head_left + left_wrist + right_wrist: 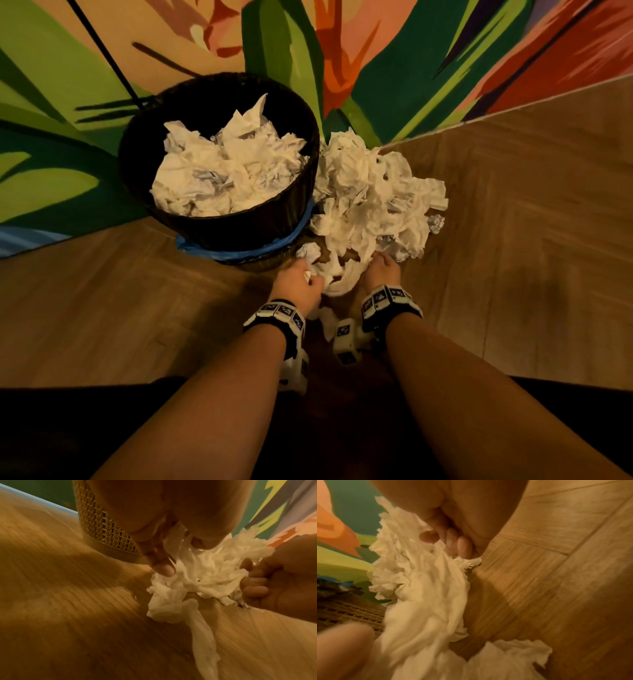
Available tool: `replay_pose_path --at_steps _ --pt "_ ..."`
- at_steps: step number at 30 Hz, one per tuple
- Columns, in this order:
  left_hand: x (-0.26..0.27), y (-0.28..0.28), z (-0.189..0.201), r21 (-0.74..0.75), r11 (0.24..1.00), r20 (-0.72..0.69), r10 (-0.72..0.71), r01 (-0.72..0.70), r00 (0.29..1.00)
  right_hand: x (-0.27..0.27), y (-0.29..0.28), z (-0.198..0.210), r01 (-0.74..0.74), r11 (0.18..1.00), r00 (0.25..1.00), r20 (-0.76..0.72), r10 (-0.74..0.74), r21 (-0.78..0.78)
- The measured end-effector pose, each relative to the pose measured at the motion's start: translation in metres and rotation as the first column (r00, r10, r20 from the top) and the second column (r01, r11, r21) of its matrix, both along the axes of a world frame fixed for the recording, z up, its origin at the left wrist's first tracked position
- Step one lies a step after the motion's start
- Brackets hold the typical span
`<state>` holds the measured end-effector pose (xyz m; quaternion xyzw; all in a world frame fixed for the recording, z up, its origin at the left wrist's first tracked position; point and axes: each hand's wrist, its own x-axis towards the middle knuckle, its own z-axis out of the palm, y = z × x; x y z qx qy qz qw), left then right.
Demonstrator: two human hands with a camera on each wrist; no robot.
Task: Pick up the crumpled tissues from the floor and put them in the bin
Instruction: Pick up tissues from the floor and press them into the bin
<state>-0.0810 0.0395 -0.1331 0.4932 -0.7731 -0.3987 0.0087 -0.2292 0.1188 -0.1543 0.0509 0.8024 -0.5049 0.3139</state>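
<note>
The bin (219,226) is standing on the floor (513,240) against the wall (394,68), and crumpled tissues (226,171) are lying heaped inside it. A pile of tissues (373,195) is lying on the floor just to the right of the bin, touching its side. The left hand (301,282) and the right hand (383,270) are reaching into the near edge of the pile, left beside the bin's base, right well clear of it, with a loose tissue (329,320) lying between the wrists.
</note>
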Motion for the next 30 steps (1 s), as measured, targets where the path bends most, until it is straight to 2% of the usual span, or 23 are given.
replay_pose_path --at_steps 4,9,11,13,15,18,20,24,25,27,28,30 --pt "0.006 0.000 -0.001 0.026 0.998 -0.067 0.056 -0.055 0.996 0.002 0.002 -0.001 0.036 0.999 0.999 0.025 -0.036 -0.025" --pt "0.005 0.000 0.000 0.065 0.995 -0.113 0.085 -0.078 0.990 0.003 0.004 0.002 0.133 0.985 0.972 0.211 -0.107 -0.113" --pt "0.003 -0.001 -0.002 0.099 0.992 -0.086 0.082 -0.073 0.993 0.002 0.000 0.009 0.079 0.988 0.975 0.215 -0.049 -0.134" --pt "0.003 -0.002 -0.007 0.089 0.995 -0.086 0.049 -0.041 0.995 0.001 -0.005 0.011 -0.017 0.992 0.993 0.112 0.031 -0.127" --pt "0.005 -0.002 -0.011 0.074 0.997 -0.080 -0.029 0.035 0.996 -0.001 -0.007 0.014 -0.038 0.994 0.998 0.040 0.042 -0.103" --pt "0.005 0.001 -0.014 0.092 0.987 -0.045 -0.130 0.134 0.991 0.003 0.000 0.015 0.019 0.986 0.991 0.131 0.003 -0.167" --pt "0.003 0.006 -0.014 0.111 0.978 -0.028 -0.172 0.174 0.985 0.011 0.011 0.012 -0.072 0.976 0.972 0.205 0.115 -0.207" --pt "-0.006 0.015 -0.013 0.015 0.971 0.064 -0.241 0.240 0.968 0.030 0.023 0.010 -0.254 0.950 0.884 0.354 0.305 -0.183" --pt "-0.006 0.015 -0.013 -0.001 0.971 0.086 -0.237 0.238 0.968 0.031 0.024 0.008 -0.233 0.956 0.866 0.410 0.287 -0.177" --pt "-0.005 0.015 -0.015 -0.004 0.976 0.111 -0.215 0.217 0.970 0.028 0.024 0.008 -0.061 0.987 0.853 0.506 0.129 -0.151" --pt "-0.004 0.015 -0.015 0.001 0.976 0.116 -0.217 0.218 0.969 0.023 0.026 0.007 0.007 0.992 0.877 0.477 0.055 -0.128" --pt "-0.002 0.016 -0.016 0.007 0.965 0.154 -0.258 0.260 0.954 0.010 0.030 0.009 0.037 0.997 0.950 0.313 -0.013 -0.072"
